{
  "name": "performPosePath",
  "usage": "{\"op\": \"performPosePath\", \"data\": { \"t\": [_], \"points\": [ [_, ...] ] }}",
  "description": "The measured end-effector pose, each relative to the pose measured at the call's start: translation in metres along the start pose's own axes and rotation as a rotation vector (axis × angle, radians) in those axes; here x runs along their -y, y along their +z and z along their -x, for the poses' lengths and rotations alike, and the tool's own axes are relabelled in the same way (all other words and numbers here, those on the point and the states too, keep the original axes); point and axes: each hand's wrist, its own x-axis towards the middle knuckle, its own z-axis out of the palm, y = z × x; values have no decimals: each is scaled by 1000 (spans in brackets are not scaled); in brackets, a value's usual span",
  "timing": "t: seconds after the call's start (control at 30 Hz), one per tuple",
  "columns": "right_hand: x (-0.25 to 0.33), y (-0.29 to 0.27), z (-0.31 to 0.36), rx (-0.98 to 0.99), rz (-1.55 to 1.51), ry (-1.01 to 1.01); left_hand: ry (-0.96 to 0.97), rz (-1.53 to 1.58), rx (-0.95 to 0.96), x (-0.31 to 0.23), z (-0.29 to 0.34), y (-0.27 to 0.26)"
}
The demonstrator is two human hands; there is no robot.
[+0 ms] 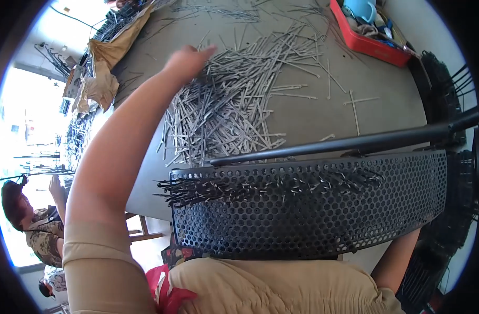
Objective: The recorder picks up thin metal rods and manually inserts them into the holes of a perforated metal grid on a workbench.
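My left hand (pixel 189 62) reaches out over a heap of thin grey strips (pixel 234 99) on the table. It is smeared by motion, with one finger pointing right and the others hidden. Across my lap lies a curved black perforated panel (pixel 302 220), full of round holes. A row of short dark twisted strips (pixel 271 186) sticks out of it, bunched thickest at its left end. My right forearm (pixel 402 254) goes under the panel's right end, which hides my right hand. A black tube (pixel 354 143) runs along the panel's far edge.
A red tray (pixel 373 47) holding a light blue cup (pixel 361 9) and odds and ends stands far right on the grey table (pixel 302 118). Torn brown cardboard (pixel 106 63) lies far left. Dark bristly stacks (pixel 443 230) line the right side. A person (pixel 40 225) sits at left.
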Motion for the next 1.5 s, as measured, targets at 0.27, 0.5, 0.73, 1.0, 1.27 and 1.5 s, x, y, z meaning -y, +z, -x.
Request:
{"op": "performPosePath", "data": {
  "t": [0.27,0.5,0.73,1.0,1.27,1.5],
  "points": [
    [-2,-8,-27,-64,-67,-19,419,-421,-14,-28,14,54],
    [-2,-5,-22,-68,-146,-3,260,-444,-144,-16,0,39],
    [-15,-19,-8,-76,-180,35,288,-444,261,-60,43,36],
    [-20,-29,0,-91,-260,51,286,-667,327,-70,54,40],
    [-34,-46,15,-107,-322,85,285,-529,328,-84,58,50],
    [-40,-48,18,-130,-398,106,382,-559,199,-75,58,56]
  ]
}}
